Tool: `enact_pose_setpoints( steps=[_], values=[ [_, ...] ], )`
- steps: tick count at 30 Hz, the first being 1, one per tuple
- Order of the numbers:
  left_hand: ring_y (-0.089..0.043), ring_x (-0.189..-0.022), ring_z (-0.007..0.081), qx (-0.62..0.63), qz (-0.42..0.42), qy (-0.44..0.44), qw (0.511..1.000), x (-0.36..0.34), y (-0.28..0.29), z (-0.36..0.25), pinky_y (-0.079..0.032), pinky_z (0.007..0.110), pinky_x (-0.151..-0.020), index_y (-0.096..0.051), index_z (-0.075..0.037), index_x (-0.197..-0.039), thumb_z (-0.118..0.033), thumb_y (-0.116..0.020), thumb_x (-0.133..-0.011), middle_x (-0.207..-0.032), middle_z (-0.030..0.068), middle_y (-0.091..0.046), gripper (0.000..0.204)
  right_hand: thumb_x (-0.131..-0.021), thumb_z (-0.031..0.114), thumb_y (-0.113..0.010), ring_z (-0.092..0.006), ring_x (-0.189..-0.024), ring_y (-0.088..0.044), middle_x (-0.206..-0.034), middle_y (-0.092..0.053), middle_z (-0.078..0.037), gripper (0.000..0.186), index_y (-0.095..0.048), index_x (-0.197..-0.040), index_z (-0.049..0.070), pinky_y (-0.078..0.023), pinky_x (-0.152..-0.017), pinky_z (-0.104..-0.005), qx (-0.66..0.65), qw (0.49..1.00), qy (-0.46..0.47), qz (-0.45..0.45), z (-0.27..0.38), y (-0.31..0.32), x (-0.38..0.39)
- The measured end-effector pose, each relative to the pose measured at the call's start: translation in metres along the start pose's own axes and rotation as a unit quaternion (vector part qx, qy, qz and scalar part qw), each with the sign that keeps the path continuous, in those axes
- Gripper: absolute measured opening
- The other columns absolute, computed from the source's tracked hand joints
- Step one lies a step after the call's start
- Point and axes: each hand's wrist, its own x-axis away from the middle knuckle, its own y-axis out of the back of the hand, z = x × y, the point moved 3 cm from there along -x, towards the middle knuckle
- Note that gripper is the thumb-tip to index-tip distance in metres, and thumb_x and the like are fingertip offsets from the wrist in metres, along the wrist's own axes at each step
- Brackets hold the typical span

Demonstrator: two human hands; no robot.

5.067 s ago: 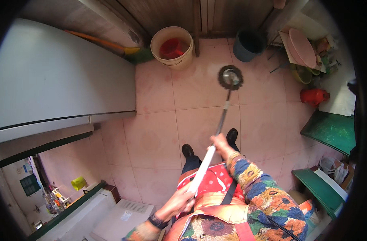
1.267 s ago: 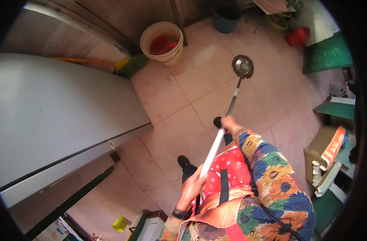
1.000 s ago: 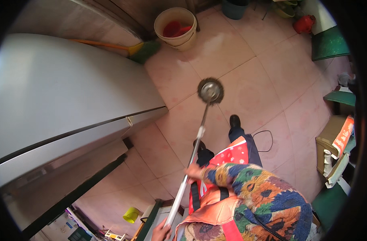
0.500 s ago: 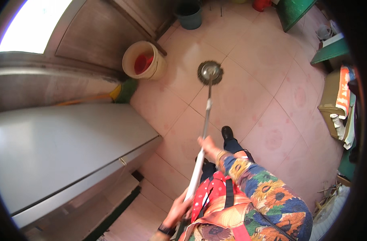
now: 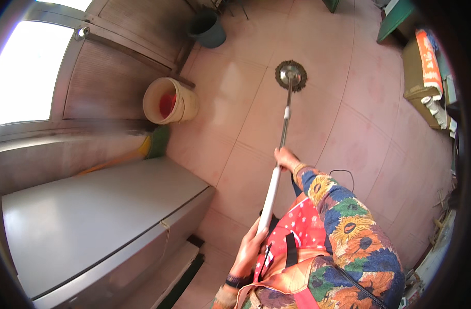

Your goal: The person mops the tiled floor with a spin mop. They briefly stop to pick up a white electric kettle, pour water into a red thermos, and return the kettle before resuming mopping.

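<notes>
A round-headed mop stretches away from me, its grey fringe lying on the pink tiled floor. The handle slants from my waist up toward the head, white at the near end and metal farther along. My left hand, with a dark band at its wrist, is closed round the lower white part. Farther up, my right hand grips the metal pole just beyond the white part, and a flowered sleeve covers that arm. A red apron with white spots hangs behind the handle.
At left stands a grey-topped chest. Beyond it are a cream bucket with something red inside and a dark bucket, both by the wooden doors. A cardboard box sits at right. A thin dark cord curves beside my right sleeve.
The mop head has moved to the right and a little farther away, and both hands have gone rightward with the handle. My view has turned, and my shoe is out of sight.
</notes>
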Motion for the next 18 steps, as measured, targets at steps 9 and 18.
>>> enact_pose_setpoints(
  steps=[9,18],
  values=[
    [-0.05,-0.061,0.014,-0.131,-0.155,0.185,0.962,0.259,0.133,0.166,-0.04,0.025,-0.055,-0.033,-0.004,-0.145,-0.011,-0.054,-0.09,-0.079,0.0039,-0.056,0.06,-0.086,0.036,-0.055,-0.0207,-0.051,-0.063,-0.073,-0.068,-0.012,0.038,-0.063,-0.083,-0.001,-0.053,-0.043,-0.0314,-0.049,0.898,-0.123,0.419,-0.127,-0.279,0.293],
    [-0.06,-0.07,0.0289,-0.493,-0.089,0.021,0.865,0.178,0.106,0.077,-0.048,0.036,-0.065,-0.029,-0.002,-0.146,-0.008,-0.06,-0.082,-0.085,0.0159,-0.061,0.071,-0.074,0.021,-0.066,-0.0193,-0.055,-0.063,-0.062,-0.061,-0.009,0.024,-0.056,-0.065,0.001,-0.054,-0.047,-0.0369,-0.288,0.939,-0.103,0.157,-0.063,-0.227,0.2]
  ],
)
